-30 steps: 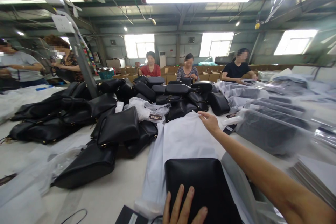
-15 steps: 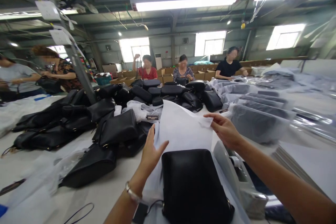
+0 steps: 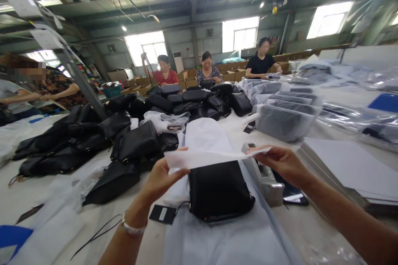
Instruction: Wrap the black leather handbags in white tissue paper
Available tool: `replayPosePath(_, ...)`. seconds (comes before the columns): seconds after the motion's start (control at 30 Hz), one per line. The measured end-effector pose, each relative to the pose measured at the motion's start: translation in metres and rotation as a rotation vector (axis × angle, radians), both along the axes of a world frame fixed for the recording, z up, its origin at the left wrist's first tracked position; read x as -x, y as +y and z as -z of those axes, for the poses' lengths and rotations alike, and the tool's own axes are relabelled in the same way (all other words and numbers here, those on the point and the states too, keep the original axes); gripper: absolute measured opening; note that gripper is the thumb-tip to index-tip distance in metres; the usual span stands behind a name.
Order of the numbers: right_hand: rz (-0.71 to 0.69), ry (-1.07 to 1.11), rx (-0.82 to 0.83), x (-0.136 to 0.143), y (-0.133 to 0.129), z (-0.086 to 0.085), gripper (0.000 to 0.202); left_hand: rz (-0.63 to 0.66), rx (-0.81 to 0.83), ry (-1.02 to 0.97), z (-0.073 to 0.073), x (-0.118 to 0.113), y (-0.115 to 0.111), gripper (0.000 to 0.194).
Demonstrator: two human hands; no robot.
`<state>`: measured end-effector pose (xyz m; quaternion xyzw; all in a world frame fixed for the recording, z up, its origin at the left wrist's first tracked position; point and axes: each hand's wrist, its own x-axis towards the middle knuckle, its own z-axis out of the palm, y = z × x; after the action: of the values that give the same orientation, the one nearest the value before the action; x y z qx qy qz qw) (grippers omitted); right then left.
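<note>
A white sheet of wrapping paper (image 3: 211,158) is folded toward me over the far end of a black bag (image 3: 219,196). My left hand (image 3: 161,178) grips its left corner between thumb and fingers. At the right corner, my right hand (image 3: 280,163) pinches the same sheet. The bag lies flat on more white wrapping on the table. A black hang tag (image 3: 162,214) on a cord sticks out at the bag's left side. Just right of the bag stands a grey tape dispenser (image 3: 270,188), partly behind my right hand.
Black bags (image 3: 137,140) are heaped to the left and ahead. Bags in translucent wrapping (image 3: 287,120) stand at right, beyond a stack of white boards (image 3: 348,165). A phone (image 3: 294,194) lies near the dispenser. Several people work across the table; a metal post (image 3: 82,83) rises at left.
My left hand has closed on the sheet's left corner. Both hands have brought the sheet's edge down toward me over the bag. The view has shifted, showing more table in front.
</note>
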<state>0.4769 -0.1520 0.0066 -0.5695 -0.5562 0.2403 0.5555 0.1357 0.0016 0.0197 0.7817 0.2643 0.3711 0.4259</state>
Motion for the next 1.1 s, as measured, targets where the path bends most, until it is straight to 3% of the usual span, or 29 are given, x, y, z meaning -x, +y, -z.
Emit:
replayPosePath(0.1, -0.095, -0.132, 0.051, 0.004, -0.037, 0.023, 0.026, 0.104, -0.143, 0.211, 0.024, 0.023, -0.039, 0.020)
replayPosePath(0.17, -0.156, -0.167, 0.057, 0.007, -0.054, 0.038, 0.021, 0.118, -0.223, 0.253, 0.042, 0.030, -0.056, 0.014)
replayPosePath(0.23, -0.153, -0.200, 0.051, 0.010, -0.065, 0.052, 0.022, 0.093, -0.333, 0.269, 0.059, 0.031, -0.063, 0.017)
replayPosePath(0.33, -0.133, -0.317, 0.027, 0.013, -0.066, 0.067, 0.038, 0.107, -0.563, 0.326, 0.079, 0.027, -0.060, 0.042)
replayPosePath(0.43, -0.166, -0.437, -0.023, 0.015, -0.059, 0.074, 0.045, 0.175, -0.722, 0.413, 0.087, 0.022, -0.054, 0.058)
replayPosePath(0.57, -0.187, -0.460, -0.087, 0.017, -0.052, 0.078, 0.037, 0.201, -0.828, 0.466, 0.082, 0.022, -0.054, 0.057)
replayPosePath(0.73, -0.240, -0.425, -0.062, 0.021, -0.058, 0.081, 0.029, 0.208, -0.779, 0.437, 0.077, 0.030, -0.059, 0.044)
replayPosePath(0.93, -0.115, -0.306, 0.014, 0.030, -0.058, 0.087, 0.027, 0.170, -0.484, 0.381, 0.086, 0.030, -0.053, 0.033)
replayPosePath(1.1, -0.048, -0.199, 0.021, 0.041, -0.055, 0.090, 0.028, 0.132, -0.411, 0.333, 0.088, 0.028, -0.052, 0.029)
